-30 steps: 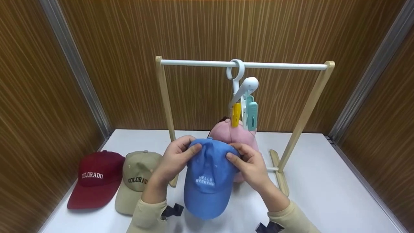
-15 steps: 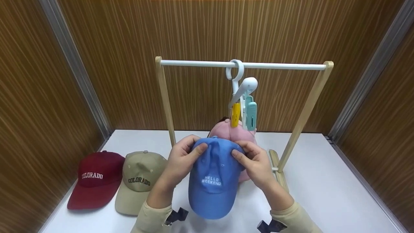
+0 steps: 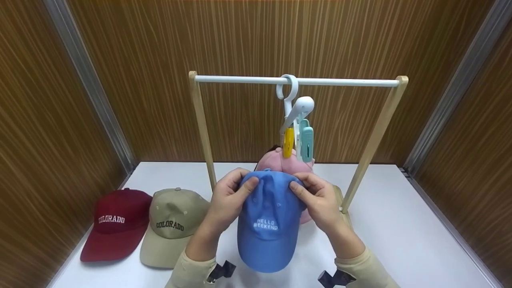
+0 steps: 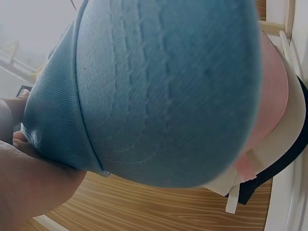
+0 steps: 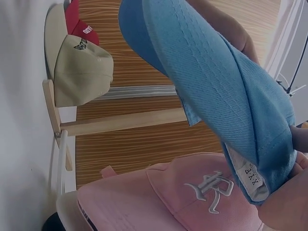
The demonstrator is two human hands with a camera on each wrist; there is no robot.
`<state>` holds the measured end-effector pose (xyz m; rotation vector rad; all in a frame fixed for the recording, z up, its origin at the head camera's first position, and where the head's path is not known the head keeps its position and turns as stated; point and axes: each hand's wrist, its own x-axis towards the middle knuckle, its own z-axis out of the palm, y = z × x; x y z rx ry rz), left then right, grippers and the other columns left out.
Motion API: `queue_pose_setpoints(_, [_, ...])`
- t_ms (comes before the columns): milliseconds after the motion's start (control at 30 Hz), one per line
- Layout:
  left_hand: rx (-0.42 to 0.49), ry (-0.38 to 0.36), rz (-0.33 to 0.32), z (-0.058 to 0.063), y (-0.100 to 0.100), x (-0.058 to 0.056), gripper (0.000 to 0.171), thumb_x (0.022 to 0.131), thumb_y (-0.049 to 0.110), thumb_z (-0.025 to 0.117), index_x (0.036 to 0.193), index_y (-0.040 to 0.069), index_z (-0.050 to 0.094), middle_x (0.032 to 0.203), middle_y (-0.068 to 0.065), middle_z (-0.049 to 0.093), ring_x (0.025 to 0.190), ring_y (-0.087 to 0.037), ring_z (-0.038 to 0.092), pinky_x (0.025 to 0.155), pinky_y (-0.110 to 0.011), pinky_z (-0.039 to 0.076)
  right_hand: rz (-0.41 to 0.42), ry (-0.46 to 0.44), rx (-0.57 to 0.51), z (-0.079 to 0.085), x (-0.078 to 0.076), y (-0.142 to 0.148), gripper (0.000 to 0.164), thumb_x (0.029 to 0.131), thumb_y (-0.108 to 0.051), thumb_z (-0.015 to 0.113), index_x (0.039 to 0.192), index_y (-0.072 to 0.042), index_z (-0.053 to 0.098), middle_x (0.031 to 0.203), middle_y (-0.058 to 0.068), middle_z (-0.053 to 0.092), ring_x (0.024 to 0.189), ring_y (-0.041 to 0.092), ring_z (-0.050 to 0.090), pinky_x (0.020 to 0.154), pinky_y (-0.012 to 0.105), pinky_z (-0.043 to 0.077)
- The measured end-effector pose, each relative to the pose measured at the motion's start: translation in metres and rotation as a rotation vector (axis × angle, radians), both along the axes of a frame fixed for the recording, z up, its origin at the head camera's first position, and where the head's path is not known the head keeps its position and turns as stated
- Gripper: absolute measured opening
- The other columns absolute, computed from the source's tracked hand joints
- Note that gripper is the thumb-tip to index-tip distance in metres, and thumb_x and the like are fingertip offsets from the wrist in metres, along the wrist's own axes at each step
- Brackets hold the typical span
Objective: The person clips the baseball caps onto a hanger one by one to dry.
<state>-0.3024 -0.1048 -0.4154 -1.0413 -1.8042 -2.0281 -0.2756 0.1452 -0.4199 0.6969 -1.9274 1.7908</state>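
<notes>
Head view — left hand (image 3: 229, 197), right hand (image 3: 321, 200), both pinching blue cap (image 3: 269, 232) — pink cap (image 3: 283, 164) behind

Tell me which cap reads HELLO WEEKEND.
The blue cap, pinched by the left hand and right hand. The red cap and beige cap on the table both read COLORADO; the pink cap behind shows an emblem.

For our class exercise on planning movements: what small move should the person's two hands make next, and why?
Probably raise the blue fabric baseball cap toward the teal plastic clip on the white plastic hanger. The left hand and right hand pinch opposite sides of its crown, leaving the top edge between them exposed, and in the head view that edge appears below the clip.
</notes>
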Motion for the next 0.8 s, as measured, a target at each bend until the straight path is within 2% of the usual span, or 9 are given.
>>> queue_pose_setpoints(333, [-0.014,0.057,0.038,0.002,0.008,0.001,0.009,0.111,0.007,0.068,0.111,-0.001,0.072,0.091,-0.007,0.069,0.083,-0.019,0.063,0.074,-0.029,0.055,-0.057,-0.03,0.008,0.003,0.003,0.006,0.015,0.107,0.004,0.067,0.118,0.011,0.073,0.101,0.01,0.078,0.087,0.018,0.072,0.079,0.032,0.066])
queue_pose_setpoints(600, [0.014,0.038,0.006,0.005,0.017,0.001,0.013,0.112,0.007,0.066,0.114,-0.004,0.071,0.096,-0.008,0.068,0.088,-0.02,0.063,0.079,-0.029,0.055,0.04,0.008,-0.048,0.006,0.0,0.011,0.018,0.109,0.004,0.064,0.118,0.019,0.066,0.1,0.004,0.076,0.088,0.014,0.071,0.08,0.028,0.065])
queue_pose_setpoints(800, [0.03,0.014,0.007,0.007,0.023,0.002,0.015,0.113,0.009,0.065,0.117,-0.004,0.07,0.099,-0.008,0.067,0.092,-0.022,0.064,0.082,-0.031,0.057,0.046,0.028,-0.06,0.008,0.0,0.014,0.018,0.11,0.004,0.062,0.118,0.02,0.065,0.1,0.004,0.076,0.089,0.013,0.071,0.081,0.028,0.065])
